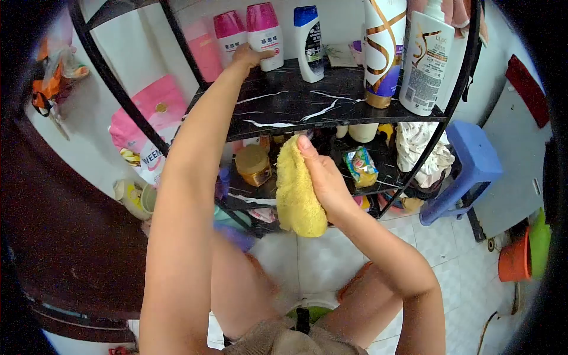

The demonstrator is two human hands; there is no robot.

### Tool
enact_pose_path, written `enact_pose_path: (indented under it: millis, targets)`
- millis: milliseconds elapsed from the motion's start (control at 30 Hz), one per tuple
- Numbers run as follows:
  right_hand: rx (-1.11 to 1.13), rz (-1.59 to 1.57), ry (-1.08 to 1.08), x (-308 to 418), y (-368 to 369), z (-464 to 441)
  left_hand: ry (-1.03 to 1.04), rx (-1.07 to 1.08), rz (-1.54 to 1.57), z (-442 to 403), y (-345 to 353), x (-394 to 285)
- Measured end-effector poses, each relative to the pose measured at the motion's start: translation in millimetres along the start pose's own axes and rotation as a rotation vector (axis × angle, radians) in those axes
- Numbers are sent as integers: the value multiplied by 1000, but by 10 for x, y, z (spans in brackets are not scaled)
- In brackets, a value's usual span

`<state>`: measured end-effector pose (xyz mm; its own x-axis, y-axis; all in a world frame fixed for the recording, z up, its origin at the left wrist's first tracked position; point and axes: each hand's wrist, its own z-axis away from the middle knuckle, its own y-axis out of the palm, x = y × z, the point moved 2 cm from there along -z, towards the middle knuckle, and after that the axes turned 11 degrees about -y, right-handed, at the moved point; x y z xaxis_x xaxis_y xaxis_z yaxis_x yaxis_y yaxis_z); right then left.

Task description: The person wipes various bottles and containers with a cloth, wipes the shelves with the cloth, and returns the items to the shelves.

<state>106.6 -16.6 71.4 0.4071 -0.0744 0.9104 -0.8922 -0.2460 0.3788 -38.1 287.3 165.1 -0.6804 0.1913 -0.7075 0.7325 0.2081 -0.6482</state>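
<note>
On the upper black marbled shelf (284, 106), my left hand (249, 58) reaches to two white bottles with pink caps. Its fingers are around the lower part of the right-hand pink-capped bottle (264, 36), and the other pink-capped bottle (229, 36) stands just behind the wrist. My right hand (322, 177) is closed on a yellow cloth (297, 195), which hangs in front of the lower shelf. A blue-capped bottle (309, 47) stands upright to the right of the pink-capped pair.
Tall white bottles (384, 44) and a pump bottle (427, 65) stand at the upper shelf's right. Below are a gold-lidded jar (253, 164) and a colourful packet (361, 167). A blue stool (467, 171) is right of the rack; a pink bag (151, 118) is left.
</note>
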Motion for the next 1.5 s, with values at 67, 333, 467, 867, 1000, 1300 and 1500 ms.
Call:
enact_pose_path:
  millis: [67,333,467,867,1000,1300,1500]
  targets:
    - [8,26,-8,8,-29,-7,-37,-38,97,-125,95,96]
    - [-43,53,34,-62,-117,-107,64,-296,-491,-50,123,159]
    - [-23,58,18,-91,-101,-101,-18,-351,-381,1,113,128]
    - [-39,40,-5,-114,-65,-73,287,-201,-281,187,227,-21]
    - [-42,41,-5,-125,-65,-83,335,-150,-283,109,254,36]
    - [-1,15,-2,-42,-85,-57,191,132,586,264,95,-372]
    - [1,57,-73,23,-118,-48,209,324,384,908,209,-800]
